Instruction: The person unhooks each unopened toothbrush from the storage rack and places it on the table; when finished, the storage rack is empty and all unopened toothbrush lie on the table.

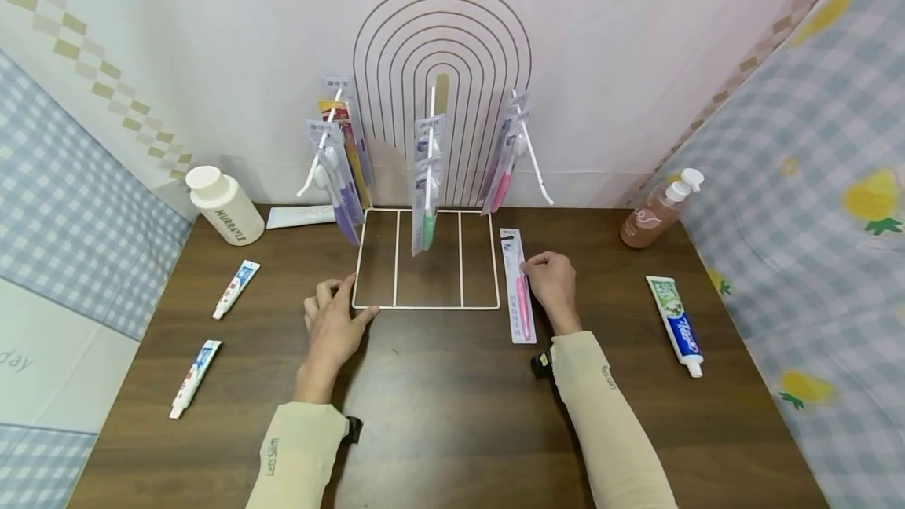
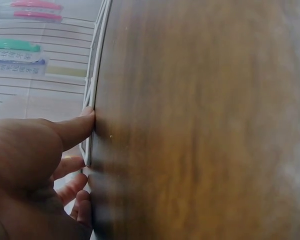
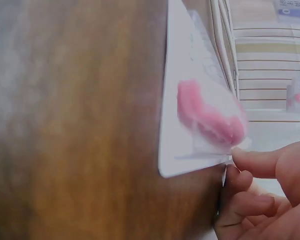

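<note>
Right hand (image 1: 553,283) pinches the edge of a pink toothbrush pack (image 1: 518,286) lying flat on the table (image 1: 438,399), just right of the wire rack (image 1: 426,259). Left hand (image 1: 334,327), fingers relaxed, touches the rack's front-left corner. Pack probably light, stiff, slick; best taken by its card edge. Right wrist view alone shows fingertips (image 3: 250,160) at the blister.

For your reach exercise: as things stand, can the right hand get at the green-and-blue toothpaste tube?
Probably yes: the right hand touches the pink packaged toothbrush, and only bare wooden table separates it from the green-and-blue toothpaste tube.
</note>
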Demonstrator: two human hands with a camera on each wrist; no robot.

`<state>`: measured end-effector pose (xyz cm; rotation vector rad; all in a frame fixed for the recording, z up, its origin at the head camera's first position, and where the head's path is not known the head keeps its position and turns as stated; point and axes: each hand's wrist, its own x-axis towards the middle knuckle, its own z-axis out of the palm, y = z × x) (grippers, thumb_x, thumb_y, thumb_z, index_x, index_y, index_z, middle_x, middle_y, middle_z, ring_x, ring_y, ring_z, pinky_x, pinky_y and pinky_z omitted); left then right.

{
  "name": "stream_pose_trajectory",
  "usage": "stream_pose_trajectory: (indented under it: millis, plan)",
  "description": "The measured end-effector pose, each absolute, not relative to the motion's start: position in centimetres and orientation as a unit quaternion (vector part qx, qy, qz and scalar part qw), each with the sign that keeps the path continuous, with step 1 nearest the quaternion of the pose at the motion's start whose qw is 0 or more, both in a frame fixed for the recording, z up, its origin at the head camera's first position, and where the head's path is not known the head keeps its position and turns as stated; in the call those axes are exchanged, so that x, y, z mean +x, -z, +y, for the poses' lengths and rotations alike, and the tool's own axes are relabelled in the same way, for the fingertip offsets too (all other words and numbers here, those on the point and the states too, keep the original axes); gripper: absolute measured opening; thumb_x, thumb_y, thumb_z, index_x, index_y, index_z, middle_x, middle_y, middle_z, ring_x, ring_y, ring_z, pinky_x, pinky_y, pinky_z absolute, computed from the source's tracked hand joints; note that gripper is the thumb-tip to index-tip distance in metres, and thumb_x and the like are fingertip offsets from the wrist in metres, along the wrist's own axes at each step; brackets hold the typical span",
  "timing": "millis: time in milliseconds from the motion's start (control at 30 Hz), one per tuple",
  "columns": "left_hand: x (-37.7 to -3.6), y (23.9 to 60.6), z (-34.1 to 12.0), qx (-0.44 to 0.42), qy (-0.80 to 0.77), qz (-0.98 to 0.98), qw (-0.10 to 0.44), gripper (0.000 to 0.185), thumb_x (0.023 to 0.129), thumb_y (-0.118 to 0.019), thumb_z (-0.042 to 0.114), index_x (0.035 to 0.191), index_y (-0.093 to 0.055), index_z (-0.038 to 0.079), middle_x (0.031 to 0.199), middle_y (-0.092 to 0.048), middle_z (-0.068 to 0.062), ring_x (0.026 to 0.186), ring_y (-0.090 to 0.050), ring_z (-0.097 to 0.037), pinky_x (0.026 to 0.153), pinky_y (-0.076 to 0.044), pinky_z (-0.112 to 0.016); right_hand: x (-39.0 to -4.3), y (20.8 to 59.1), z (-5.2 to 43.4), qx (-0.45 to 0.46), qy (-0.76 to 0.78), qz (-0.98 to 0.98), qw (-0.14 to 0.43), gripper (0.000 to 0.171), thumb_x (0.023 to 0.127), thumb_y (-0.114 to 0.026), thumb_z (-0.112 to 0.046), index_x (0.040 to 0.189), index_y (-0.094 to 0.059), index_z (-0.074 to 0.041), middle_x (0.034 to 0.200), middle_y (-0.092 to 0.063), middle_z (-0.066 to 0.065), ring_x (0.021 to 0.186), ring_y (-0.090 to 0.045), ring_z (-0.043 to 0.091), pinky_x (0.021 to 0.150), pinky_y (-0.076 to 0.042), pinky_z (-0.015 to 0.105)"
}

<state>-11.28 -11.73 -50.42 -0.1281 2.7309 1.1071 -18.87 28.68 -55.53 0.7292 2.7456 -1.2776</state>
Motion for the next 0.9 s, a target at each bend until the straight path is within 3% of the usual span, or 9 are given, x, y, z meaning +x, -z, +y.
stream_pose_trajectory:
  millis: [100,233,367,467,633,700,900]
  plan:
    - [-11.3,50.9,-11.8,-0.041,-0.379,0.921,0.084,0.078,0.112,-0.075,0.029,0.177,-0.038,0.007,0.172,-0.032,-0.027,0.139,-0.029,-0.052,0.121,-0.026,-0.067,-18.5,54.2,27.9,0.230,0.397,0.889,0.001,0.021,0.104,-0.078,-0.033,0.104,-0.086,-0.013,0.103,-0.086,0.008,0.092,-0.076,0.027,0.078,-0.057,0.040]
    - [-11.4,51.4,-11.8,-0.038,-0.386,0.919,0.069,0.078,0.110,-0.077,0.028,0.175,-0.041,0.005,0.170,-0.034,-0.028,0.137,-0.030,-0.053,0.120,-0.026,-0.068,-17.5,49.4,25.4,0.190,0.419,0.886,-0.062,0.028,0.109,-0.072,-0.028,0.121,-0.082,-0.005,0.110,-0.082,0.017,0.093,-0.074,0.028,0.082,-0.055,0.039]
    - [-11.4,51.3,-11.8,-0.041,-0.389,0.918,0.070,0.078,0.110,-0.077,0.028,0.175,-0.041,0.005,0.169,-0.034,-0.028,0.137,-0.030,-0.053,0.120,-0.026,-0.068,-18.3,45.6,23.8,0.112,0.502,0.845,-0.147,0.034,0.112,-0.070,-0.019,0.140,-0.076,0.001,0.117,-0.079,0.023,0.079,-0.068,0.010,0.073,-0.052,0.023]
    - [-11.4,51.3,-11.9,-0.043,-0.390,0.917,0.069,0.078,0.110,-0.077,0.027,0.175,-0.041,0.005,0.169,-0.034,-0.028,0.138,-0.030,-0.053,0.120,-0.026,-0.068,-19.4,43.2,23.1,0.045,0.573,0.798,-0.185,0.041,0.113,-0.069,-0.012,0.149,-0.069,0.006,0.131,-0.074,0.030,0.074,-0.066,-0.001,0.066,-0.050,0.015]
    - [-11.4,51.2,-12.0,-0.039,-0.390,0.918,0.061,0.077,0.109,-0.077,0.027,0.174,-0.042,0.004,0.167,-0.035,-0.028,0.137,-0.030,-0.055,0.119,-0.026,-0.069,-20.9,39.8,22.3,-0.033,0.606,0.769,-0.200,0.051,0.111,-0.072,-0.013,0.157,-0.062,0.005,0.151,-0.062,0.030,0.082,-0.067,-0.003,0.075,-0.053,0.014]
    - [-11.4,51.2,-12.0,-0.038,-0.389,0.918,0.061,0.077,0.109,-0.077,0.028,0.174,-0.042,0.004,0.167,-0.035,-0.028,0.137,-0.030,-0.055,0.119,-0.026,-0.069,-21.3,39.1,22.1,-0.044,0.604,0.771,-0.199,0.051,0.109,-0.074,-0.015,0.155,-0.063,0.005,0.148,-0.062,0.025,0.084,-0.066,-0.002,0.077,-0.054,0.016]
    - [-11.3,51.5,-11.9,-0.036,-0.389,0.919,0.057,0.077,0.109,-0.078,0.028,0.173,-0.043,0.004,0.166,-0.036,-0.028,0.136,-0.031,-0.055,0.118,-0.027,-0.069,-22.2,38.6,21.6,-0.027,0.632,0.749,-0.197,0.035,0.104,-0.078,-0.010,0.132,-0.066,0.007,0.090,-0.072,0.003,0.069,-0.066,-0.001,0.059,-0.045,0.018]
